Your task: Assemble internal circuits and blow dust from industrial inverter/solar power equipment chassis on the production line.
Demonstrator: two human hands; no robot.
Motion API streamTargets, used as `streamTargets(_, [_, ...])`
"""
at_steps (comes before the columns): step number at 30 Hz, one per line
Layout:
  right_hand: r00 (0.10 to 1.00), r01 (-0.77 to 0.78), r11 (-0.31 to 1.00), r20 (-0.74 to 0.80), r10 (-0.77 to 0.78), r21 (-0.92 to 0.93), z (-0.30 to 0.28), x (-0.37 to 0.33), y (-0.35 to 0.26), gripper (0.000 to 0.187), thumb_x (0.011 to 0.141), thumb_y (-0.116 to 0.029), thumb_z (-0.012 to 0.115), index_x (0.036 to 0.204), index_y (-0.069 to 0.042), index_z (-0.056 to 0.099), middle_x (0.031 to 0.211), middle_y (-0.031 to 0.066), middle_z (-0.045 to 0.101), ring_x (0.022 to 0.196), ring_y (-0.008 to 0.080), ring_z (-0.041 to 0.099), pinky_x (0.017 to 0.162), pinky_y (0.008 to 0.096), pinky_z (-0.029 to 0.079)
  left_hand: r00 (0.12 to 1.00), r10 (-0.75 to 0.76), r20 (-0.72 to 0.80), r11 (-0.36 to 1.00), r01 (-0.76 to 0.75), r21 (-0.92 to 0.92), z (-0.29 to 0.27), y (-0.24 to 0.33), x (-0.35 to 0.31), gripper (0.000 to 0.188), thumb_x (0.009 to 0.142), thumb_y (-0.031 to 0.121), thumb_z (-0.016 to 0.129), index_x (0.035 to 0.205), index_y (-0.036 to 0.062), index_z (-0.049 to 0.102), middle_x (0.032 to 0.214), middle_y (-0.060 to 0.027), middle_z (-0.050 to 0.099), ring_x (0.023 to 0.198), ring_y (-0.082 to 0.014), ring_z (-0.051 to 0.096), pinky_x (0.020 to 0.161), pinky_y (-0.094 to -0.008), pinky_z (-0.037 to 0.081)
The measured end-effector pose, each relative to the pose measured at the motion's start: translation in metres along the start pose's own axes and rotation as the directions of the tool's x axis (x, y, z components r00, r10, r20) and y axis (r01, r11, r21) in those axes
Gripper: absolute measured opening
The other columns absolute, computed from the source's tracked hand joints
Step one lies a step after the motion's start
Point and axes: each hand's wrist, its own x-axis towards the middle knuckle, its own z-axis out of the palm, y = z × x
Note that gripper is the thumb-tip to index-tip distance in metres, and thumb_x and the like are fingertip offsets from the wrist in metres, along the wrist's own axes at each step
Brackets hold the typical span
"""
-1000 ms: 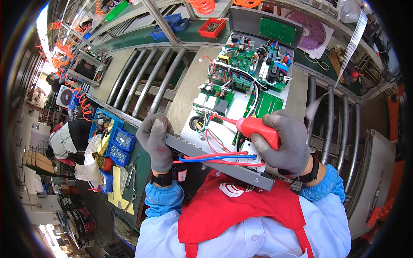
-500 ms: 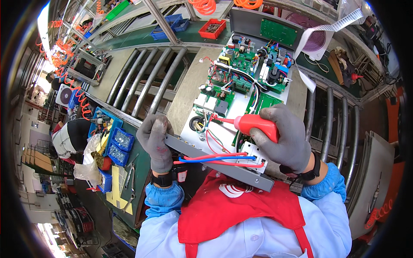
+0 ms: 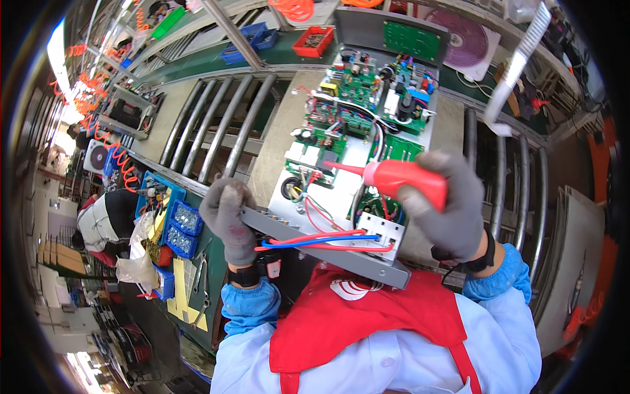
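In my gloved right hand [image 3: 456, 207] is a red squeeze bottle [image 3: 400, 179], its thin nozzle pointing left over the circuit boards [image 3: 336, 118]. The nozzle tip is apart from the connector with red sealant [image 3: 315, 176] at the near board's lower edge. My gloved left hand [image 3: 228, 215] is curled round the left end of a grey metal panel [image 3: 341, 264] at the near side of the electronics chassis [image 3: 279, 202]. Thick red and blue wires [image 3: 321, 241] run along that panel to a white terminal block [image 3: 377, 230]. A black ring core [image 3: 291, 188] sits near my left hand.
The chassis rests on a board over conveyor rollers [image 3: 223, 125]. To the left, blue bins of screws [image 3: 182, 236] and wrenches [image 3: 200, 276] lie on a green bench. A red bin [image 3: 314, 41] stands at the back. A white strip [image 3: 515, 72] hangs at the right.
My right hand has lifted the red bottle away from the connector and moved right. The left hand stays on the panel. The white strip has swung right, and the view has shifted slightly.
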Motion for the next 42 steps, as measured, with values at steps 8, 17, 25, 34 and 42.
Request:
streamTargets(8, [0.846, -0.481, 0.831, -0.100, 0.523, 0.278, -0.073, -0.051, 0.022, 0.038, 0.076, -0.011, 0.073, 0.108, 0.000, 0.057, 0.099, 0.0095, 0.060, 0.090, 0.0159, 0.061, 0.080, 0.0303, 0.050, 0.997, 0.057, 0.046, 0.997, -0.060, 0.053, 0.008, 0.001, 0.003, 0.033, 0.094, 0.028, 0.053, 0.069, 0.0082, 0.043, 0.056, 0.0001, 0.036, 0.044, -0.0095, 0.034, 0.042, -0.0248, 0.025])
streamTargets(17, [0.984, -0.166, 0.966, -0.034, 0.176, 0.198, -0.040, -0.067, 0.057, 0.032, 0.071, -0.015, 0.079, 0.095, -0.005, 0.060, 0.074, 0.0119, 0.058, 0.059, 0.0302, 0.060, 0.052, 0.0380, 0.047, 0.991, 0.094, 0.098, 0.994, -0.099, 0.049, 0.003, -0.007, 0.007, 0.035, 0.093, 0.028, 0.054, 0.067, 0.0100, 0.039, 0.056, 0.0010, 0.031, 0.044, -0.0093, 0.029, 0.041, -0.0269, 0.022])
streamTargets(25, [0.995, -0.080, 0.978, -0.044, 0.090, 0.193, -0.022, -0.056, 0.060, 0.033, 0.069, -0.016, 0.079, 0.095, -0.005, 0.061, 0.072, 0.0105, 0.059, 0.055, 0.0279, 0.060, 0.047, 0.0370, 0.046, 0.994, 0.086, 0.071, 0.995, -0.089, 0.045, 0.006, -0.006, 0.006, 0.036, 0.093, 0.030, 0.055, 0.067, 0.0108, 0.040, 0.055, 0.0016, 0.031, 0.044, -0.0100, 0.029, 0.040, -0.0272, 0.021])
streamTargets(34, [0.997, -0.070, 0.991, -0.018, 0.073, 0.118, -0.026, -0.051, 0.051, 0.032, 0.068, -0.015, 0.078, 0.093, -0.004, 0.061, 0.071, 0.0107, 0.060, 0.056, 0.0271, 0.061, 0.048, 0.0373, 0.046, 0.994, 0.088, 0.061, 0.992, -0.093, 0.085, 0.005, -0.005, 0.006, 0.036, 0.093, 0.030, 0.053, 0.068, 0.0105, 0.038, 0.055, 0.0013, 0.030, 0.043, -0.0096, 0.028, 0.040, -0.0265, 0.022])
streamTargets(42, [0.997, -0.070, 0.997, 0.033, 0.069, 0.013, -0.028, -0.045, 0.049, 0.032, 0.069, -0.019, 0.077, 0.092, -0.004, 0.062, 0.071, 0.0102, 0.058, 0.054, 0.0266, 0.059, 0.047, 0.0374, 0.044, 0.990, 0.096, 0.103, 0.992, -0.104, 0.074, 0.005, -0.005, 0.007, 0.039, 0.095, 0.031, 0.050, 0.067, 0.0111, 0.033, 0.055, 0.0012, 0.027, 0.043, -0.0093, 0.026, 0.039, -0.0265, 0.021])
